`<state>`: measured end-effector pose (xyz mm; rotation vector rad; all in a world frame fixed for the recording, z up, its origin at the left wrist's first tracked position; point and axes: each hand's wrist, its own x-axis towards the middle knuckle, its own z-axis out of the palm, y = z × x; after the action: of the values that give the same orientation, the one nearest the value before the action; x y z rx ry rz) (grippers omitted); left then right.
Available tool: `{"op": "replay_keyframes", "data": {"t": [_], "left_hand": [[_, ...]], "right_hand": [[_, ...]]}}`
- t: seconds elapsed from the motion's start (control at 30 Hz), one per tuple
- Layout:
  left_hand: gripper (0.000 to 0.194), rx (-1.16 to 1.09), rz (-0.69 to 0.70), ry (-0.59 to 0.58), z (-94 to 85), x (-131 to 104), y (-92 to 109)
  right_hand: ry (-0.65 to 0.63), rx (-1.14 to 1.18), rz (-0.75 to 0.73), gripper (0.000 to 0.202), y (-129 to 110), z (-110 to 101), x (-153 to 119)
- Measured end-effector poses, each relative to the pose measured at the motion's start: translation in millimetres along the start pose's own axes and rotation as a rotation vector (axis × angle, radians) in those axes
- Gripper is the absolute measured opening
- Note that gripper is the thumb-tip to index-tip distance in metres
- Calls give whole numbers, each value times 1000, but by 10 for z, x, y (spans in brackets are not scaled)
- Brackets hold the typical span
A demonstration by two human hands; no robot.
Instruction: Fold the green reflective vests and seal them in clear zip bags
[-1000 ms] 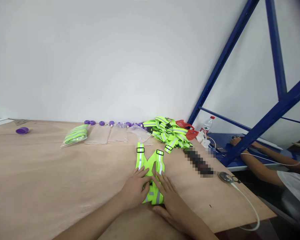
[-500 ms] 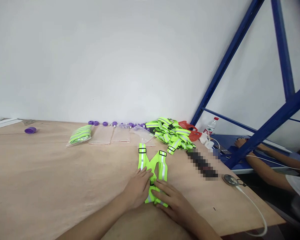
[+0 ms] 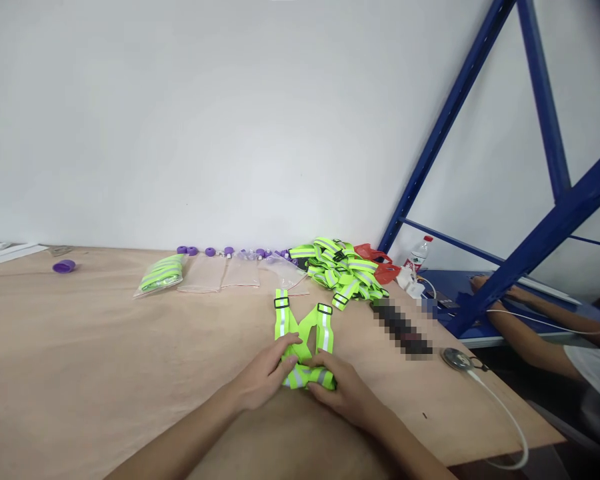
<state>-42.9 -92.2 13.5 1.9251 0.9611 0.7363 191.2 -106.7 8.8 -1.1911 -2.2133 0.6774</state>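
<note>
A neon yellow-green reflective vest (image 3: 324, 331) made of straps with silver stripes and black buckles lies on the table before me. Its two upper straps point away from me, and its near end is bunched into a fold. My left hand (image 3: 264, 373) rests at the left edge of the straps, thumb apart from the fingers. At the right side, my right hand (image 3: 347, 390) pinches the folded near end between thumb and fingers. Beyond the vest sits a heap of similar reflective straps (image 3: 347, 270).
A filled clear bag (image 3: 161, 273) and several flat plastic bags (image 3: 203, 273) lie near the wall, with purple caps (image 3: 210, 252) behind. A blurred dark object (image 3: 403, 328), a round cabled device (image 3: 457, 359), a bottle (image 3: 420, 255) and blue frame (image 3: 510, 280) are rightward. Another person's arms (image 3: 525, 340) show there.
The vest's near end is now folded up more, away from me. My right hand has changed from lying flat to pinching the fold; my left thumb has spread from its fingers.
</note>
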Motion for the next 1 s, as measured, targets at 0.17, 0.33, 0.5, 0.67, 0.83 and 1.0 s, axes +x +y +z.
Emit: {"op": "replay_keyframes", "data": {"t": [0.17, 0.33, 0.5, 0.67, 0.83, 1.0], "left_hand": [[61, 49, 44, -39, -3, -21, -30], [31, -24, 3, 48, 1, 69, -32], [27, -28, 2, 174, 13, 217, -76], [36, 61, 22, 280, 55, 390, -160], [39, 194, 14, 325, 107, 519, -242], [36, 318, 15, 313, 128, 553, -259]], "right_hand": [[27, 87, 59, 15, -9, -36, 74], [79, 136, 73, 15, 10, -94, 199], [167, 86, 70, 24, 160, -43, 365], [289, 1, -8, 35, 325, 44, 562], [280, 19, 5, 34, 440, 71, 665], [195, 110, 55, 28, 474, 36, 670]]}}
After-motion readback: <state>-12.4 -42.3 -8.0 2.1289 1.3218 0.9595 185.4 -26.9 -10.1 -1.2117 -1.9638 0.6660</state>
